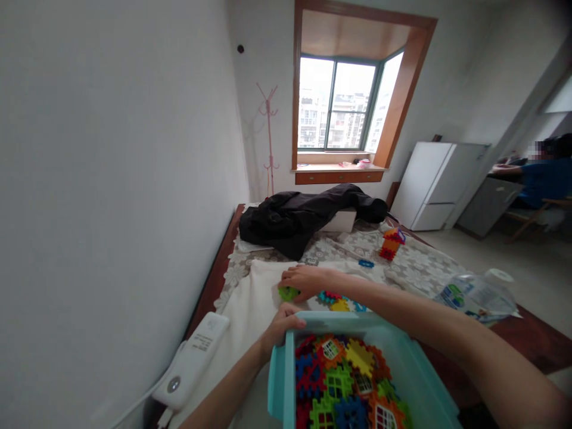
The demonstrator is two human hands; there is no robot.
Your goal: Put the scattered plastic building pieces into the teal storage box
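Observation:
A teal plastic bin (415,369) sits at the near edge of the table, filled with several colourful interlocking building tiles (344,381). My left hand (283,325) grips the bin's far left corner, fingers curled over the rim. My right hand (304,280) reaches past the bin and rests closed on a green tile (288,293) lying on the white cloth (250,304). A few loose tiles (339,301) in red, yellow and blue lie just right of that hand. A small built tile house (392,243) stands farther back on the lace tablecloth.
A white remote-like device (194,360) lies at the left. A black jacket (304,217) is heaped at the table's far end. A plastic bottle (478,295) lies on its side at the right. A fridge (435,185) and a seated person (543,176) are at the back right.

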